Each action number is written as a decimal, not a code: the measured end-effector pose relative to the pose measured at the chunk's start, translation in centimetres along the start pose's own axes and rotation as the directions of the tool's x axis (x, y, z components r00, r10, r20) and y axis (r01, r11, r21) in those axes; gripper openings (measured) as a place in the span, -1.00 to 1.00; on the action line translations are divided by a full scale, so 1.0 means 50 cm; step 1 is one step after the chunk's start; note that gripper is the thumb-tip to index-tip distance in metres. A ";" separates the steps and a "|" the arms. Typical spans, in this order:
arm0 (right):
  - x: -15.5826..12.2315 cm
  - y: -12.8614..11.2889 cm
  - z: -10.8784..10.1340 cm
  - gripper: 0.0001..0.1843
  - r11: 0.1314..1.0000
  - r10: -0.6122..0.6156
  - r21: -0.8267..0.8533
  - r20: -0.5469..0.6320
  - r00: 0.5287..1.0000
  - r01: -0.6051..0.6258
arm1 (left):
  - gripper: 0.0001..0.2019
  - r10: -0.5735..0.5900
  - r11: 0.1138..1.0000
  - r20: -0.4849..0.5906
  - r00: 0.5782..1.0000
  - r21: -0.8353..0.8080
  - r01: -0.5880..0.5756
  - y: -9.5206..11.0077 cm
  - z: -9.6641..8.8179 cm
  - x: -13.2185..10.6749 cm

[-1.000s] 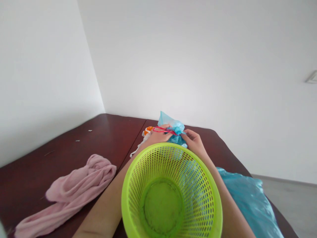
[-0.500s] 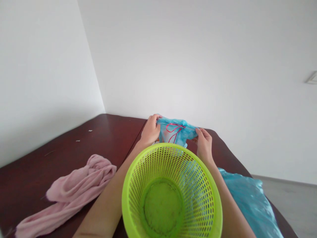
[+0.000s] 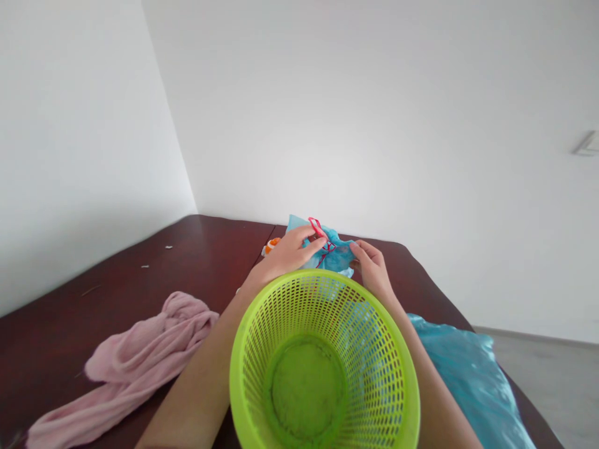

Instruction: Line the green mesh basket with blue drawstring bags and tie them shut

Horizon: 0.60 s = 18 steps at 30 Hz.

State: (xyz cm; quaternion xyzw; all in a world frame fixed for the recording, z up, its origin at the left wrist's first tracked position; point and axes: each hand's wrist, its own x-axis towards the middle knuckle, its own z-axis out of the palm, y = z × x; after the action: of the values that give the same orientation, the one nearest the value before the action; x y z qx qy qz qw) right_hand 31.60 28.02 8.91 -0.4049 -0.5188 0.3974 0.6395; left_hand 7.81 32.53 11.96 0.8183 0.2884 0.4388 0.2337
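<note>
At the far end of the table, beyond the basket, is a thin blue plastic bag (image 3: 344,255). A red string (image 3: 315,224) runs at its gathered top, part of it standing up as a loop. My left hand (image 3: 287,251) is closed at the bag's top, with thumb and fingers pinching the red string. My right hand (image 3: 373,267) pinches the bag's right edge. The green plastic basket (image 3: 239,368), bare inside, stands between my forearms and hides the bag's lower part. What the bag holds is hard to make out.
A crumpled pink cloth (image 3: 145,352) lies left on the dark red table (image 3: 219,240). Another blue plastic bag (image 3: 472,368) spreads over the right edge. An orange-and-white item (image 3: 271,245) sits beside my left hand. White walls (image 3: 374,112) stand behind and to the left.
My left hand has let go of the bag's left edge and moved right onto the red string, lifting a loop. My right hand has shifted slightly left, still on the bag.
</note>
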 end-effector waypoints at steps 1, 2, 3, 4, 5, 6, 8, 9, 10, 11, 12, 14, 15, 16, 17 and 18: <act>-0.001 0.000 0.002 -0.42 1.000 -0.001 0.012 0.016 1.000 0.001 | -0.79 -0.031 1.000 0.023 0.999 -0.002 0.031 -0.003 0.003 -0.001; -0.002 0.000 0.004 -0.41 1.000 0.002 0.030 0.032 1.000 -0.002 | -0.78 -0.055 0.998 0.046 0.997 -0.013 0.056 -0.009 0.005 -0.002; -0.004 0.001 0.005 -0.40 0.999 0.010 0.046 0.049 0.999 -0.013 | -0.75 -0.072 0.997 0.066 0.995 -0.035 0.074 -0.016 0.008 -0.003; -0.005 0.002 0.005 -0.38 0.998 0.024 0.057 0.067 0.997 -0.028 | -0.71 -0.078 0.994 0.084 0.993 -0.064 0.083 -0.025 0.010 -0.003; -0.006 0.003 0.005 -0.35 0.997 0.041 0.061 0.087 0.995 -0.046 | -0.66 -0.074 0.992 0.097 0.992 -0.092 0.083 -0.034 0.011 -0.004; -0.007 0.005 0.004 -0.31 0.996 0.059 0.055 0.103 0.993 -0.065 | -0.62 -0.065 0.991 0.105 0.992 -0.111 0.077 -0.043 0.013 -0.003; -0.008 0.009 0.002 -0.26 0.996 0.083 0.014 0.120 0.989 -0.085 | -0.58 -0.036 0.993 0.114 0.993 -0.112 0.049 -0.060 0.015 -0.002; -0.008 0.011 0.000 -0.25 0.996 0.083 -0.024 0.119 0.989 -0.081 | -0.61 -0.015 0.994 0.114 0.993 -0.106 0.028 -0.066 0.017 0.000; -0.008 0.012 -0.001 -0.26 0.995 0.079 -0.072 0.114 0.990 -0.071 | -0.65 0.008 0.995 0.105 0.994 -0.103 0.003 -0.071 0.019 0.001; -0.008 0.012 -0.002 -0.25 0.990 0.078 -0.125 0.112 0.991 -0.064 | -0.68 0.031 0.994 0.087 0.996 -0.103 -0.022 -0.075 0.021 0.002; -0.007 0.012 -0.002 -0.24 0.983 0.081 -0.173 0.113 0.990 -0.061 | -0.66 0.050 0.994 0.066 0.997 -0.103 -0.043 -0.078 0.024 0.002; -0.008 0.011 -0.001 -0.19 0.970 0.100 -0.232 0.121 0.988 -0.070 | -0.49 0.064 0.993 0.023 0.998 -0.097 -0.061 -0.079 0.029 0.002; -0.008 0.011 0.000 -0.19 0.970 0.096 -0.234 0.116 0.989 -0.067 | -0.38 0.059 0.994 0.012 0.998 -0.093 -0.058 -0.078 0.030 0.000; -0.008 0.011 0.002 -0.20 0.973 0.079 -0.223 0.104 0.991 -0.054 | -0.28 0.051 0.995 0.011 0.999 -0.091 -0.050 -0.076 0.032 -0.001; -0.007 0.013 0.004 -0.24 0.979 0.049 -0.203 0.086 0.995 -0.030 | -0.22 0.043 0.995 0.021 0.999 -0.092 -0.041 -0.073 0.032 -0.003; -0.006 0.015 0.006 -0.28 0.984 0.012 -0.178 0.066 0.998 0.000 | -0.18 0.036 0.995 0.038 0.999 -0.093 -0.032 -0.069 0.033 -0.004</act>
State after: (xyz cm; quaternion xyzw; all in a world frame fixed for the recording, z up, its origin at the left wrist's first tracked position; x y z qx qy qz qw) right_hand 31.20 28.05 8.14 -0.4483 -0.5720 0.3649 0.5819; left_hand 8.20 34.66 8.83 0.8199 0.2490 0.4395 0.2695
